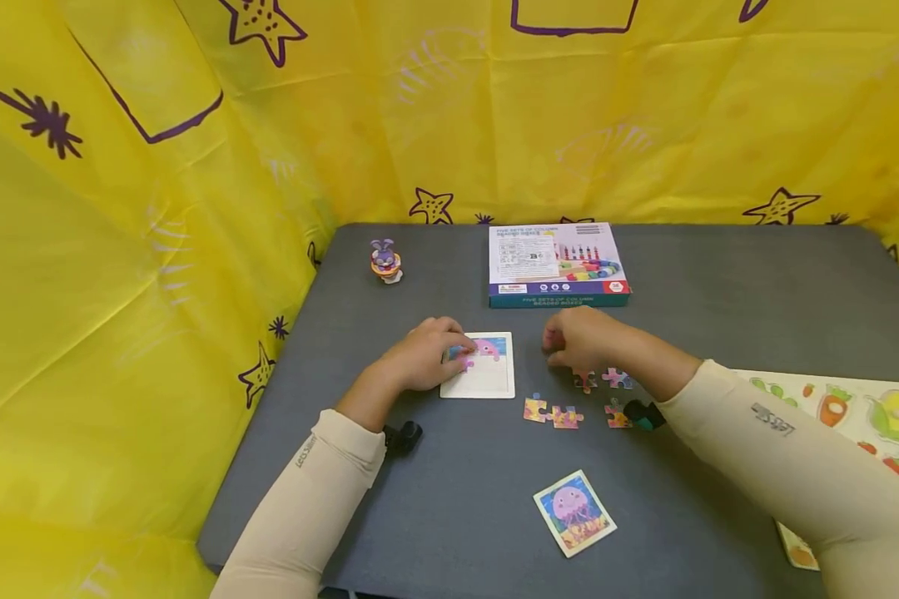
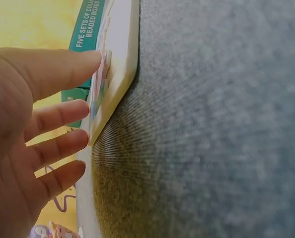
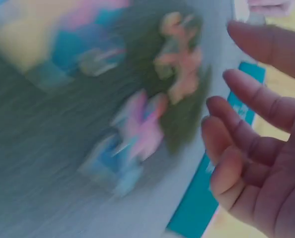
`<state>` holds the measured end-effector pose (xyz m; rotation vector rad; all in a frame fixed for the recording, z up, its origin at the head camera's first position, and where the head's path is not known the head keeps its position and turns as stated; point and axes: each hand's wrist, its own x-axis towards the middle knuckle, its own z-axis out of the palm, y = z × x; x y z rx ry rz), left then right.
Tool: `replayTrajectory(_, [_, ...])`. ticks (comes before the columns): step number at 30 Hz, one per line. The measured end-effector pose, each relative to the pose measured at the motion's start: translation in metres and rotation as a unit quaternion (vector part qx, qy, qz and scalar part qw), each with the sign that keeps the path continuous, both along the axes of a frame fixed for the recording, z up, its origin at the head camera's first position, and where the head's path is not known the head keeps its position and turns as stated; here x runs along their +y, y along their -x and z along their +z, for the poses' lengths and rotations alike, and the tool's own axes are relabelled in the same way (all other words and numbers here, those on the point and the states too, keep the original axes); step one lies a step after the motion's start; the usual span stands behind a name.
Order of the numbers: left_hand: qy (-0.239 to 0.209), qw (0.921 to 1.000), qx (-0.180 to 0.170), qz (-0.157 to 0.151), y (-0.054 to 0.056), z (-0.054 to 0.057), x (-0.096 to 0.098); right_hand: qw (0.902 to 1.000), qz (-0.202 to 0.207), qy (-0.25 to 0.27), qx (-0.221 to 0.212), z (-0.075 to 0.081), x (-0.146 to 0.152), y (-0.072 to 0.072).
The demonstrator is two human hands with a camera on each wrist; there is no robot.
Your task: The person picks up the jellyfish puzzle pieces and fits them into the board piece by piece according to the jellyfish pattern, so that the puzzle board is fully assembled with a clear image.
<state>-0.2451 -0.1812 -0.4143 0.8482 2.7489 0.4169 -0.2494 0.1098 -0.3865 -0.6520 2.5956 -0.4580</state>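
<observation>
The head view is brightly and evenly lit, and the yellow cloth (image 1: 232, 208) is rendered vividly. Only soft shadows are cast on the bench (image 1: 434, 499), one of them beneath the right sleeve (image 1: 779, 466); the light's source cannot be seen. In the left wrist view, the bench surface is shown grainy and soft. In the right wrist view, puzzle pieces (image 3: 140, 129) are badly smeared by blur, while the right hand (image 3: 266, 156) is rendered more clearly against a pale, washed-out background.
</observation>
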Motion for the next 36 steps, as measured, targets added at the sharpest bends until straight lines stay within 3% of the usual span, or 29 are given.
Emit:
replayTrajectory(3, [0.000,0.9999,-0.003,-0.011,0.001,0.000,0.003,0.9997,-0.005,-0.025,-0.004,-0.004,0.024,-0.010])
replayTrajectory(7, [0.003,0.9999,-0.013,-0.001,0.004,0.001,0.005,0.9996,-0.016,-0.021,0.006,-0.011,0.040,-0.020])
replayTrajectory(11, [0.003,0.9998,-0.020,0.003,0.006,0.002,0.002,0.9991,-0.035,0.019,0.012,-0.015,0.038,-0.021])
replayTrajectory(15, [-0.002,0.9998,-0.020,-0.001,0.008,0.001,-0.001,0.9941,-0.056,0.093,-0.003,-0.014,0.032,-0.015])
replayTrajectory(20, [-0.010,0.9997,-0.023,0.007,0.008,0.002,0.001,0.9788,-0.095,0.170,-0.063,-0.012,0.006,-0.003])
replayTrajectory(25, [-0.014,0.9993,-0.029,0.018,0.009,0.001,0.002,0.9655,-0.120,0.197,-0.121,-0.013,-0.034,0.005])
replayTrajectory(30, [-0.010,0.9996,-0.021,0.013,0.010,0.000,0.002,0.9677,-0.111,0.193,-0.117,-0.018,-0.066,0.009])
replayTrajectory(36, [-0.017,0.9997,-0.008,0.013,0.008,-0.003,0.003,0.9773,-0.107,0.166,-0.076,-0.022,-0.088,0.013])
